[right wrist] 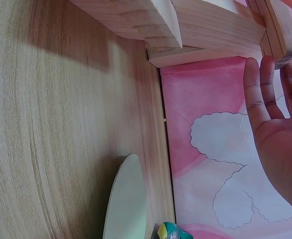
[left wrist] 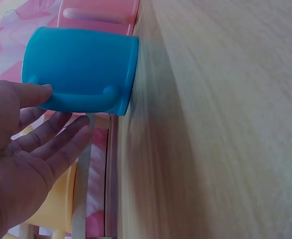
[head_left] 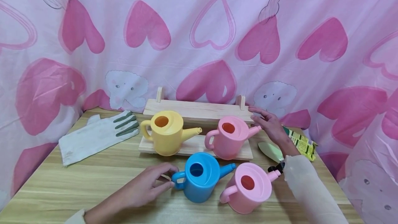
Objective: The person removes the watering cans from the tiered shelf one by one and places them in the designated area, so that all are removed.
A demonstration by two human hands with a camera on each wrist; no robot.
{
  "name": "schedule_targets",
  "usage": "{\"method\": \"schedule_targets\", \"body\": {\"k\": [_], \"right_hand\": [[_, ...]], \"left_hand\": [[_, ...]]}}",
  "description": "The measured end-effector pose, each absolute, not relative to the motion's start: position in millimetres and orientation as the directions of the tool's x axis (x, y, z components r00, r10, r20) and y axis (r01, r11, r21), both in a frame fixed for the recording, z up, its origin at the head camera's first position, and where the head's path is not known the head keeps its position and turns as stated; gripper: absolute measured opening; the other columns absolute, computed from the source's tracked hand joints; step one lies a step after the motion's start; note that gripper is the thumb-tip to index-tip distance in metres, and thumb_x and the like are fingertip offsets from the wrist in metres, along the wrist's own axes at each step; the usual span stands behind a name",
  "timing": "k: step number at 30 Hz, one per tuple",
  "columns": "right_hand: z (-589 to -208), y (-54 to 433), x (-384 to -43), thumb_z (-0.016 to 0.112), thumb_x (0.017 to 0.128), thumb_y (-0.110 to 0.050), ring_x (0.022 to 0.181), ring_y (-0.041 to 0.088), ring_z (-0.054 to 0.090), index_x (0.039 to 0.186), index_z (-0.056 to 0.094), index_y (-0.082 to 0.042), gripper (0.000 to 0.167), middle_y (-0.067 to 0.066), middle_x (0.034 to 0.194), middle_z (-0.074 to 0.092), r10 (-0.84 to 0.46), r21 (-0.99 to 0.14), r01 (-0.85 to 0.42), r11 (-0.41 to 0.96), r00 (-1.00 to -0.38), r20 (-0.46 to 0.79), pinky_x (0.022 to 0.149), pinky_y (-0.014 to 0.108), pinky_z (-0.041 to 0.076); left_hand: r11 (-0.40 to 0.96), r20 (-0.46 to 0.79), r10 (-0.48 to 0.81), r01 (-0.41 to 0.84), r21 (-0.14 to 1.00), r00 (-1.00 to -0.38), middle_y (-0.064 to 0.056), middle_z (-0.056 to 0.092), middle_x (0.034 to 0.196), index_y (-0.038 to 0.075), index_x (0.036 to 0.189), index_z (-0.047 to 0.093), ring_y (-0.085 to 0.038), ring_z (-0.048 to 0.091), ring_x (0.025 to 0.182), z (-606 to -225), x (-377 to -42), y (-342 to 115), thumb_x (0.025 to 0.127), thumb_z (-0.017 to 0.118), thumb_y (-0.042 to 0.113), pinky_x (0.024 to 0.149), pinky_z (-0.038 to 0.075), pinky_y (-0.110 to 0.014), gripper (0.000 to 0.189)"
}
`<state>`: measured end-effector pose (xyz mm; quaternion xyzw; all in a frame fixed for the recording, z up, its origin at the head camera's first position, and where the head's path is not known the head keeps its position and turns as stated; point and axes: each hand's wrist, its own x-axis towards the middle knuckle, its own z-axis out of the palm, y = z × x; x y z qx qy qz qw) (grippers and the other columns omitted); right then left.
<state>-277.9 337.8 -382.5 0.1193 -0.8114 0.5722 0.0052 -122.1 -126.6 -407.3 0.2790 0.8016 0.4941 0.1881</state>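
My left hand (head_left: 152, 184) is at the handle of a blue watering can (head_left: 202, 179); in the left wrist view the thumb touches the handle while the other fingers extend loosely beneath it. With straight fingers my right hand (head_left: 272, 127) touches the right end of a wooden two-tier stand's upper board (head_left: 199, 109). On the lower board (head_left: 189, 150) stand a yellow watering can (head_left: 168, 137) and a pink watering can (head_left: 231, 141). Another pink watering can (head_left: 248, 189) stands on the table, right of the blue one. All spouts point right.
White gloves (head_left: 96, 139) with grey-green fingertips lie at the table's left. Near my right forearm are a pale green rounded flat piece (head_left: 270, 151), partly hidden, and a yellow-green packet (head_left: 301, 142). A pink heart-patterned curtain (head_left: 149, 27) hangs behind the wooden table (head_left: 124, 172).
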Motion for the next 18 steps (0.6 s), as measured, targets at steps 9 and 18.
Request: {"method": "schedule_targets", "body": {"k": [9, 18], "right_hand": [[-383.1, 338.1, -278.1, 0.064, 0.104, -0.033, 0.117, 0.011, 0.062, 0.148, 0.055, -0.01, 0.05, 0.005, 0.161, 0.04, -0.183, -0.929, -0.199, 0.313, -0.972, 0.146, 0.088, 0.03, 0.058], [-384.5, 338.0, -278.1, 0.064, 0.104, -0.033, 0.12, 0.011, 0.06, 0.149, 0.055, -0.01, 0.05, 0.005, 0.163, 0.038, -0.187, -0.93, -0.201, 0.308, -0.971, 0.148, 0.087, 0.029, 0.058]], "left_hand": [[0.378, 0.061, 0.588, 0.341, 0.861, -0.806, 0.007, 0.065, 0.117, 0.022, 0.123, 0.063, -0.018, 0.062, 0.11, -397.0, -120.4, -132.3, 0.104, 0.065, 0.027, 0.092, 0.056, -0.03, 0.019], [0.437, 0.357, 0.444, 0.546, 0.715, -0.822, 0.01, 0.067, 0.112, 0.022, 0.116, 0.068, -0.009, 0.064, 0.101, -371.9, -125.2, -146.4, 0.1, 0.07, 0.011, 0.085, 0.059, -0.033, 0.02]]}}
